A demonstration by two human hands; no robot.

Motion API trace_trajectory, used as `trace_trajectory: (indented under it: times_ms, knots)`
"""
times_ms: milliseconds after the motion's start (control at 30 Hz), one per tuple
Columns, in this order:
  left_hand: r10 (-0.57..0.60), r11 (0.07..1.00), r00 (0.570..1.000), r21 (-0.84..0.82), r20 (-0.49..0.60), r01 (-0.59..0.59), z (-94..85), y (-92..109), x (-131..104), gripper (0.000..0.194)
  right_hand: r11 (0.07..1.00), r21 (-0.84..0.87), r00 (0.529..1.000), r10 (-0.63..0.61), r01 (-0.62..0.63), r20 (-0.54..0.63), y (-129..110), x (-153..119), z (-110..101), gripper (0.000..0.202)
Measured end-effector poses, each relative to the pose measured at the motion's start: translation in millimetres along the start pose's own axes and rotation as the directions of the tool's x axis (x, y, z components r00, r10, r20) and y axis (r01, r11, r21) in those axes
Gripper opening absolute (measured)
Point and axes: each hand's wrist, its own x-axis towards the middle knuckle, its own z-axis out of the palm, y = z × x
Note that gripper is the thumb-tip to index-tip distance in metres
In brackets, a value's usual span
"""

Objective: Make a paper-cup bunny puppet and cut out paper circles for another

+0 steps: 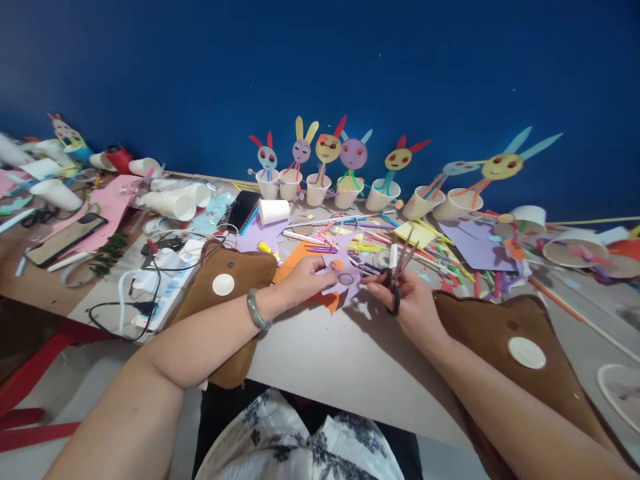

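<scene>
A purple paper cutout (pixel 345 267) with jagged edges and a drawn circle is pinched in my left hand (pixel 306 280), near the middle of the table. My right hand (pixel 413 303) holds a pair of dark-handled scissors (pixel 403 261), its blades pointing up and away from me. The fingertips of my right hand are close to the right edge of the purple paper; whether they touch it I cannot tell. Orange paper (pixel 290 263) lies beneath and behind my left hand. Markers and pipe cleaners are heaped just beyond both hands.
Several paper cups (pixel 383 195) with paper animal faces stand along the blue wall. Brown cushions (pixel 500 333) lie at both sides. At the left are a power strip (pixel 173 293) with cables and a phone (pixel 67 240). Purple paper (pixel 475 243) lies at the right.
</scene>
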Motion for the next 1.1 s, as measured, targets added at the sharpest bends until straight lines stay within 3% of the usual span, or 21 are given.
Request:
trace_trajectory:
  times_ms: [200,400,533,633,733,900,1000,1100]
  knots:
    - [-0.154,0.986,0.957,0.093,0.247,0.135,1.3,0,-6,0.021,0.994,0.095,0.997,0.042,-0.049,0.066,-1,-6,6,0.056]
    - [-0.114,0.993,0.957,0.022,0.267,0.112,3.7,-2,-4,0.046,0.979,0.200,0.997,0.059,-0.047,-0.056,-4,-9,10,0.054]
    - [-0.114,0.989,0.939,-0.048,0.324,0.137,5.4,-6,-6,0.051,0.986,0.167,0.992,0.051,-0.031,-0.118,-3,-10,9,0.054]
    - [-0.040,0.995,0.964,-0.078,0.265,0.063,4.7,-9,-5,0.044,0.996,0.067,0.996,0.056,-0.051,-0.074,-6,-12,7,0.049]
    - [0.037,0.988,0.994,-0.152,0.103,-0.021,0.6,-9,0,0.039,0.999,-0.048,0.999,0.020,-0.018,0.044,-13,-15,2,0.044]
    - [0.107,0.960,0.986,-0.246,-0.130,-0.137,-6.9,1,9,0.029,0.968,-0.251,0.977,0.038,0.016,0.210,-17,-12,-5,0.048]
    - [0.116,0.950,0.975,-0.265,-0.191,-0.164,-7.2,6,9,0.027,0.953,-0.303,0.951,0.118,-0.028,0.284,-16,-9,-6,0.054]
    - [0.149,0.961,0.973,-0.208,-0.178,-0.185,-6.3,5,7,0.023,0.950,-0.307,0.928,0.164,-0.056,0.335,-18,-8,-4,0.060]
